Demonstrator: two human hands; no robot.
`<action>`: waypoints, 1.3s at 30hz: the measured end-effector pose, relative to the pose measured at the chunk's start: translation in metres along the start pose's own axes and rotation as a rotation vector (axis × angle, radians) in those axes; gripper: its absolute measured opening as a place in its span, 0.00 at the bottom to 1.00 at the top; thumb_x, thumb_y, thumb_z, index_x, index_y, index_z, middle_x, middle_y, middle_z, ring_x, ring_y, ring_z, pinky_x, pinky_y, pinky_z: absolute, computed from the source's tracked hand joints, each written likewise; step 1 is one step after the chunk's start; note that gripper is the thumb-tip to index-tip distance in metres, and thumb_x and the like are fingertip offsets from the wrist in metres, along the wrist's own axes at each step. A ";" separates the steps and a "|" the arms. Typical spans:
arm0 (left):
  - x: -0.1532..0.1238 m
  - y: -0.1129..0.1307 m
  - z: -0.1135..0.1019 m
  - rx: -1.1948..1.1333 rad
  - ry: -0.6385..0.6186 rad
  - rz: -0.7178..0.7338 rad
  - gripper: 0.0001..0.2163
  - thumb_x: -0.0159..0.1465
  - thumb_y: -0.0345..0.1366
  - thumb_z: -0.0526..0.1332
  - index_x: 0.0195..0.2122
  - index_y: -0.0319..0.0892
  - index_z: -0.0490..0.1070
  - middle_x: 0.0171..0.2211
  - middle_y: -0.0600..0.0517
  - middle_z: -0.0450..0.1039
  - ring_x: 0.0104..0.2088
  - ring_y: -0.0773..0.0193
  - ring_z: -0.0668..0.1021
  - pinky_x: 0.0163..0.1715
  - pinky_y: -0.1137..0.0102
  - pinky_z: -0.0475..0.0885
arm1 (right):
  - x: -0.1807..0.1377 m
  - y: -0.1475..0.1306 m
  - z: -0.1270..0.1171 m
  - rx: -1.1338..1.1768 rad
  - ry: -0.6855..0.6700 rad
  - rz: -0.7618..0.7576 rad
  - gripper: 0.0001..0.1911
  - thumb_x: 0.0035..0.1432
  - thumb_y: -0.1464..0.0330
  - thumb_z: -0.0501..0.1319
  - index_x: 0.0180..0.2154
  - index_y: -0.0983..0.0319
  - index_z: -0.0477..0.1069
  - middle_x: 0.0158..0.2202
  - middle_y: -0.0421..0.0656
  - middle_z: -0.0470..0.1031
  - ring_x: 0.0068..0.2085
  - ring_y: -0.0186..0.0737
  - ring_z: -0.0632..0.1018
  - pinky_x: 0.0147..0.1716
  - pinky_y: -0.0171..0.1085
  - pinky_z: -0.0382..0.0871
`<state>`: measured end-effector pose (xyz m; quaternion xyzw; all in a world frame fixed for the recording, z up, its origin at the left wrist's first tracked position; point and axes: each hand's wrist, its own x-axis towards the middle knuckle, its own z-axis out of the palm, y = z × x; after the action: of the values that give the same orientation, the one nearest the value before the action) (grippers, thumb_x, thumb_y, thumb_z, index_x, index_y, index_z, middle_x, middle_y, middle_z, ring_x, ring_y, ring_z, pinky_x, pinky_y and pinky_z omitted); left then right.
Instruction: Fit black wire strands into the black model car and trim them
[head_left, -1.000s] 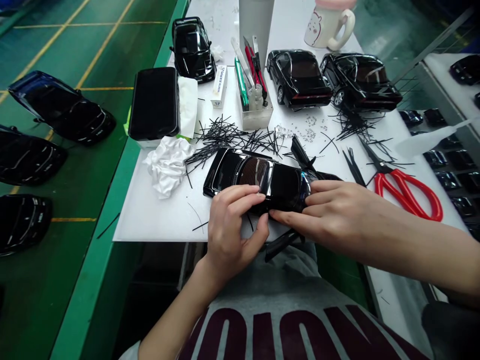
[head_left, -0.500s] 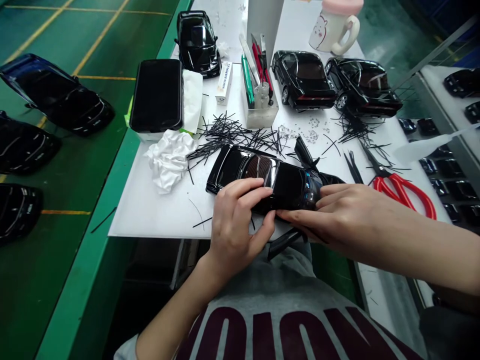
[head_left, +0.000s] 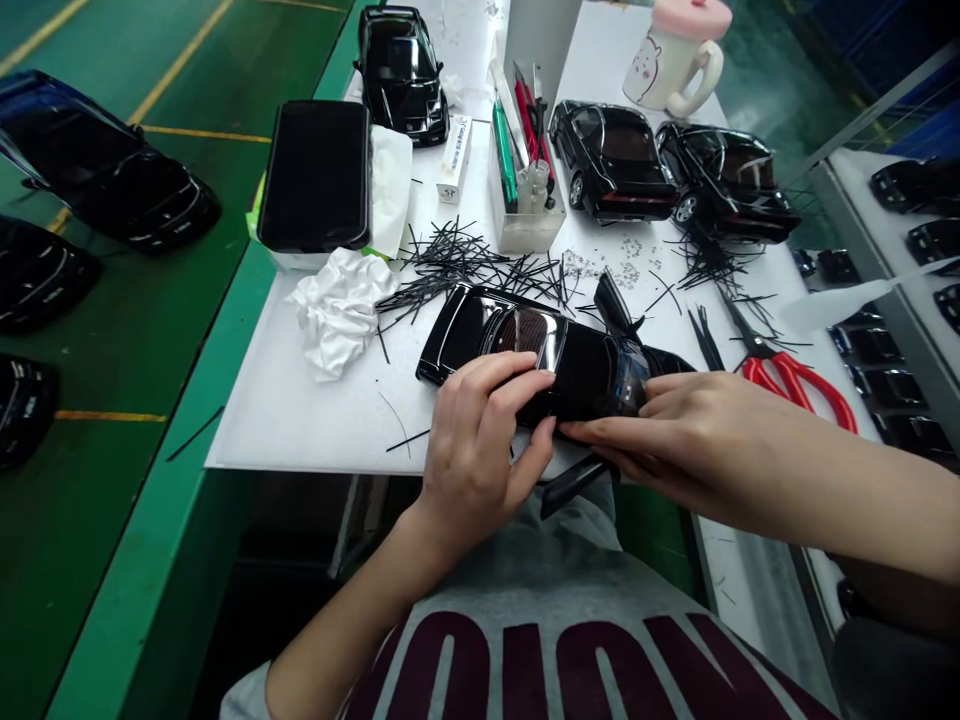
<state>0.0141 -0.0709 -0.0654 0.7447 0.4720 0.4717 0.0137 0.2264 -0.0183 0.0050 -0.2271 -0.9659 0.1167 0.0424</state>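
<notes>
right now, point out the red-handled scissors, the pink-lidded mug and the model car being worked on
Red-handled scissors (head_left: 790, 378): head view, on the handles
Pink-lidded mug (head_left: 664, 66): head view, on its body
Model car (head_left: 581, 372): head view, on its roof

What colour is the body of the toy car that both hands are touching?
The toy car is glossy black, seen best in the head view.

Now the bare right hand (head_left: 701, 420) is being eased slightly along the glossy black model car (head_left: 469, 325), and more of the curved dark windscreen (head_left: 631, 370) is being uncovered! The red-handled, dark-bladed scissors (head_left: 814, 385) are being covered further by the right forearm (head_left: 847, 480), while the shiny black miniature cars at far left (head_left: 112, 175) are being cropped more by the view's border.
</notes>
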 end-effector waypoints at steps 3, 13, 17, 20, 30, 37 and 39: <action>0.000 0.000 -0.001 0.006 -0.007 -0.007 0.18 0.63 0.26 0.66 0.53 0.39 0.68 0.51 0.43 0.74 0.54 0.54 0.77 0.57 0.59 0.73 | -0.004 -0.002 0.002 0.018 0.053 0.031 0.14 0.66 0.75 0.54 0.45 0.60 0.77 0.27 0.41 0.79 0.25 0.39 0.77 0.29 0.38 0.63; 0.001 -0.004 -0.007 0.061 -0.053 0.004 0.21 0.60 0.25 0.69 0.54 0.41 0.69 0.50 0.45 0.73 0.53 0.55 0.76 0.54 0.59 0.74 | -0.010 -0.008 0.023 0.086 0.203 0.062 0.16 0.62 0.78 0.57 0.50 0.65 0.75 0.26 0.39 0.77 0.23 0.38 0.73 0.28 0.40 0.61; 0.002 -0.004 -0.007 0.096 -0.054 -0.023 0.23 0.60 0.27 0.69 0.56 0.43 0.69 0.51 0.46 0.72 0.54 0.55 0.75 0.55 0.58 0.72 | -0.002 -0.007 0.024 0.116 0.173 0.046 0.10 0.56 0.75 0.62 0.40 0.60 0.76 0.22 0.38 0.73 0.20 0.37 0.69 0.25 0.41 0.59; 0.001 -0.004 -0.006 0.115 -0.074 -0.041 0.21 0.63 0.31 0.68 0.57 0.45 0.69 0.53 0.46 0.70 0.55 0.53 0.74 0.55 0.57 0.71 | 0.004 -0.009 0.019 0.094 0.248 0.069 0.05 0.57 0.70 0.64 0.29 0.57 0.74 0.17 0.38 0.68 0.16 0.35 0.60 0.21 0.42 0.54; -0.003 -0.006 -0.009 0.131 -0.097 -0.062 0.18 0.67 0.37 0.64 0.58 0.47 0.68 0.53 0.46 0.69 0.55 0.51 0.74 0.55 0.54 0.72 | 0.011 -0.015 0.018 0.193 0.222 0.121 0.08 0.54 0.66 0.66 0.24 0.57 0.72 0.17 0.39 0.71 0.16 0.34 0.61 0.21 0.44 0.52; -0.002 -0.005 -0.010 0.161 -0.100 -0.018 0.22 0.62 0.31 0.68 0.56 0.46 0.68 0.52 0.46 0.70 0.54 0.53 0.74 0.55 0.55 0.73 | 0.007 -0.010 0.019 0.325 0.163 0.041 0.11 0.44 0.77 0.65 0.33 0.60 0.76 0.24 0.39 0.77 0.19 0.38 0.72 0.22 0.45 0.60; -0.003 -0.005 -0.010 0.177 -0.099 -0.023 0.22 0.62 0.31 0.68 0.56 0.46 0.68 0.52 0.46 0.70 0.54 0.53 0.74 0.55 0.54 0.73 | 0.005 -0.009 0.020 0.312 0.164 0.042 0.13 0.44 0.78 0.65 0.34 0.61 0.76 0.25 0.40 0.78 0.20 0.39 0.73 0.23 0.45 0.61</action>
<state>0.0032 -0.0742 -0.0642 0.7600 0.5189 0.3905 -0.0233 0.2151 -0.0279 -0.0124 -0.2468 -0.9245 0.2470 0.1532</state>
